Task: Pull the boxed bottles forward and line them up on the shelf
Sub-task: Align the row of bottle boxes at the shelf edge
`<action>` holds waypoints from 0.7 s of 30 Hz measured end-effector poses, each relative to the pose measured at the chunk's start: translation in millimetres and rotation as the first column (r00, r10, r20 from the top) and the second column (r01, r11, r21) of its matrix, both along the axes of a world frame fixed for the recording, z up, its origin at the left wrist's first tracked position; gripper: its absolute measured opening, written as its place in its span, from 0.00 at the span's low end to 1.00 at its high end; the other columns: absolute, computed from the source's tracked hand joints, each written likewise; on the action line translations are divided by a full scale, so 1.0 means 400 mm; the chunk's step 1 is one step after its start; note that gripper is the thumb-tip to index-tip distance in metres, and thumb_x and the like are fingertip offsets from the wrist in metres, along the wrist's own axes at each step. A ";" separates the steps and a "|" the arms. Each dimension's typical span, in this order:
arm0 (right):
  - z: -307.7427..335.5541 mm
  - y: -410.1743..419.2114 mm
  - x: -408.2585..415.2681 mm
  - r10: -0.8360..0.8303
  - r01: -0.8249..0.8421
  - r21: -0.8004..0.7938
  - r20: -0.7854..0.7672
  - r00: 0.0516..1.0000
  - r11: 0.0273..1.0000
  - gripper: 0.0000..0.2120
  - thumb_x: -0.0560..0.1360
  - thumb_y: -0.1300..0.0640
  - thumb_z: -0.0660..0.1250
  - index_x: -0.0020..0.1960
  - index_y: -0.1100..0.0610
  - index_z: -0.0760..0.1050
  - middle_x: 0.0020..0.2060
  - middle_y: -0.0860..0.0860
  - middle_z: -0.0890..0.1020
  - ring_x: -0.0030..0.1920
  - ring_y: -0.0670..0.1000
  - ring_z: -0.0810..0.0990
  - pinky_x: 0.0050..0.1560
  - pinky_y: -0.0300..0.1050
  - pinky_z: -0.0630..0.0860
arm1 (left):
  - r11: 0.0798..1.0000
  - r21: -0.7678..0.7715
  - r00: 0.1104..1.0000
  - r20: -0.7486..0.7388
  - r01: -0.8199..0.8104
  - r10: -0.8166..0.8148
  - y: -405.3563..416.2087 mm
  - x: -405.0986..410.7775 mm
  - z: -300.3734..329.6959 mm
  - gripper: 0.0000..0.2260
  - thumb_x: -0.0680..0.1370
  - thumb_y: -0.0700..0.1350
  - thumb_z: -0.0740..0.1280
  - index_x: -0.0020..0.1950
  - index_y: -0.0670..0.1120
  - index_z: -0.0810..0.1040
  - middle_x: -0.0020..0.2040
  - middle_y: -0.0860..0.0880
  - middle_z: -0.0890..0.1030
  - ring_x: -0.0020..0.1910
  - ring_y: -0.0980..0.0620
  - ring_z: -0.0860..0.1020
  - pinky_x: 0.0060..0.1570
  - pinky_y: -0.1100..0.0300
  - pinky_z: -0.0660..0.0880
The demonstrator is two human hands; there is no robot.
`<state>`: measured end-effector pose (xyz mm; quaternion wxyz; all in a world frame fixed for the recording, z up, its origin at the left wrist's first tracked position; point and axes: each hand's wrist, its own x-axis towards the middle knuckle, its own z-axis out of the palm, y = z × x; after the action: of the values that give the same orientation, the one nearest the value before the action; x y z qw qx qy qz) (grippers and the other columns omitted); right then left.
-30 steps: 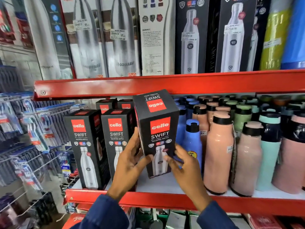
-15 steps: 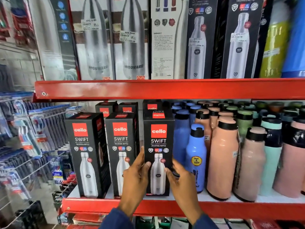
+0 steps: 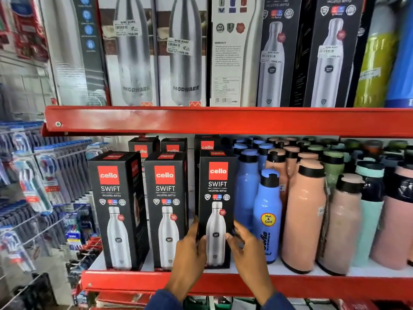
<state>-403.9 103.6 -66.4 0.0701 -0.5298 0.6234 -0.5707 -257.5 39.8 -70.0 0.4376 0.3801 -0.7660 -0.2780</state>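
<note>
Three black Cello Swift bottle boxes stand upright in a row at the front of the red-edged shelf [image 3: 223,285]: the left box [image 3: 116,209], the middle box [image 3: 166,209] and the right box [image 3: 216,198]. My left hand [image 3: 192,247] presses the right box's lower left edge. The fingers of my right hand [image 3: 243,245] rest on its lower right edge. Three more black boxes [image 3: 173,147] stand behind the front row, mostly hidden.
Loose blue [image 3: 267,215], peach [image 3: 304,215] and mint bottles crowd the shelf right of the boxes. The upper red shelf [image 3: 223,120] carries tall boxed steel bottles. Toothbrush packs [image 3: 33,186] hang on wire hooks at the left.
The right box was tilted in the air between both hands; it has come down upright onto the shelf front beside the other two. Both hands have slid lower on it.
</note>
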 end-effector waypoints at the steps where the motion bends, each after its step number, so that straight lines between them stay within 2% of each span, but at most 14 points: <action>1: -0.011 -0.001 -0.003 0.000 0.000 0.009 -0.001 1.000 1.000 0.21 0.76 0.58 0.69 0.67 0.47 0.70 0.55 0.35 0.77 0.47 0.20 0.73 0.51 0.17 0.67 | 1.000 0.008 1.000 0.004 -0.001 0.001 0.006 -0.001 -0.004 0.27 0.82 0.41 0.62 0.80 0.48 0.59 0.49 0.45 0.86 0.43 0.47 0.84 0.41 0.64 0.76; 3: -0.033 -0.002 -0.005 -0.009 0.009 0.037 -0.008 1.000 0.999 0.21 0.76 0.58 0.69 0.68 0.51 0.72 0.56 0.40 0.79 0.51 0.26 0.76 0.54 0.22 0.72 | 1.000 0.026 1.000 0.002 -0.002 0.002 0.015 -0.005 -0.012 0.27 0.82 0.39 0.62 0.80 0.49 0.59 0.55 0.49 0.85 0.52 0.48 0.84 0.40 0.78 0.71; 4: -0.042 -0.001 -0.004 -0.016 0.016 0.050 -0.013 1.000 0.999 0.20 0.76 0.57 0.69 0.67 0.52 0.73 0.55 0.39 0.80 0.52 0.29 0.78 0.54 0.23 0.73 | 0.999 0.038 1.000 -0.002 0.001 -0.001 0.019 -0.006 -0.018 0.29 0.81 0.39 0.62 0.80 0.50 0.57 0.54 0.52 0.84 0.52 0.49 0.84 0.40 0.82 0.69; 7: -0.054 0.007 0.005 -0.025 0.027 0.089 -0.020 0.999 0.996 0.14 0.77 0.59 0.68 0.62 0.53 0.76 0.48 0.35 0.78 0.43 0.23 0.76 0.45 0.17 0.69 | 0.997 0.077 1.000 0.005 0.014 -0.015 0.014 -0.006 -0.042 0.32 0.80 0.36 0.63 0.81 0.52 0.54 0.48 0.54 0.81 0.40 0.55 0.81 0.38 0.79 0.71; 9: -0.063 0.006 0.006 -0.033 0.039 0.104 -0.063 0.997 0.994 0.09 0.78 0.58 0.66 0.56 0.58 0.79 0.40 0.35 0.78 0.37 0.25 0.76 0.40 0.19 0.68 | 0.996 0.085 1.000 0.001 0.018 -0.018 0.009 -0.006 -0.053 0.32 0.80 0.36 0.63 0.81 0.51 0.54 0.44 0.52 0.82 0.35 0.60 0.76 0.38 0.78 0.72; 12: -0.074 0.000 0.003 -0.068 0.079 0.113 -0.091 0.993 0.990 0.10 0.78 0.56 0.65 0.53 0.63 0.79 0.32 0.35 0.69 0.32 0.30 0.73 0.36 0.21 0.66 | 0.998 0.070 1.000 -0.007 0.003 -0.003 0.014 -0.006 -0.057 0.31 0.80 0.36 0.63 0.80 0.50 0.55 0.39 0.53 0.80 0.31 0.60 0.74 0.35 0.77 0.72; 13: -0.077 -0.001 0.002 -0.075 0.087 0.111 -0.105 0.992 0.990 0.10 0.78 0.56 0.65 0.53 0.62 0.79 0.32 0.35 0.70 0.32 0.31 0.72 0.36 0.21 0.66 | 0.998 0.061 1.000 -0.015 0.001 0.000 0.018 -0.006 -0.056 0.30 0.81 0.36 0.63 0.80 0.51 0.56 0.37 0.55 0.78 0.31 0.62 0.73 0.35 0.78 0.72; 15: -0.081 0.003 0.008 -0.098 0.110 0.100 -0.114 0.989 0.989 0.10 0.78 0.56 0.65 0.56 0.59 0.80 0.36 0.39 0.79 0.34 0.33 0.75 0.38 0.20 0.68 | 0.998 0.058 1.000 -0.028 -0.006 0.008 0.023 -0.005 -0.059 0.29 0.81 0.37 0.63 0.79 0.54 0.57 0.37 0.60 0.75 0.30 0.63 0.73 0.36 0.80 0.71; 16: -0.082 0.005 0.012 -0.103 0.114 0.095 -0.111 0.988 0.989 0.11 0.78 0.56 0.65 0.58 0.58 0.80 0.41 0.44 0.83 0.37 0.35 0.78 0.40 0.19 0.68 | 0.998 0.054 0.999 -0.033 -0.008 0.010 0.024 -0.004 -0.062 0.29 0.81 0.38 0.63 0.79 0.54 0.57 0.36 0.59 0.76 0.31 0.61 0.75 0.36 0.79 0.71; 18: -0.086 0.010 0.018 -0.118 0.126 0.094 -0.095 0.989 0.988 0.13 0.78 0.57 0.65 0.61 0.58 0.79 0.49 0.50 0.86 0.46 0.40 0.82 0.45 0.18 0.69 | 0.999 0.037 0.999 -0.030 -0.010 0.011 0.024 -0.003 -0.072 0.30 0.82 0.40 0.63 0.80 0.57 0.55 0.37 0.54 0.79 0.31 0.59 0.76 0.36 0.79 0.71; 20: -0.085 0.018 0.023 -0.128 0.136 0.096 -0.081 0.988 0.986 0.13 0.78 0.58 0.65 0.62 0.58 0.78 0.51 0.50 0.86 0.50 0.41 0.82 0.48 0.17 0.69 | 0.999 0.036 0.999 -0.032 -0.020 0.021 0.023 -0.002 -0.081 0.30 0.82 0.41 0.62 0.80 0.57 0.54 0.38 0.53 0.77 0.31 0.61 0.72 0.36 0.78 0.71; 21: -0.083 0.022 0.025 -0.132 0.139 0.093 -0.076 0.988 0.986 0.14 0.78 0.59 0.65 0.62 0.58 0.78 0.52 0.50 0.86 0.50 0.40 0.82 0.48 0.16 0.68 | 0.999 0.035 0.999 -0.030 -0.022 0.023 0.023 -0.002 -0.084 0.30 0.82 0.42 0.62 0.80 0.56 0.54 0.37 0.51 0.78 0.30 0.58 0.73 0.35 0.77 0.71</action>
<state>-394.0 112.5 -99.8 0.0355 -0.5018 0.6874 -0.5239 -258.4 49.0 -103.6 0.4455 0.3920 -0.7500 -0.2921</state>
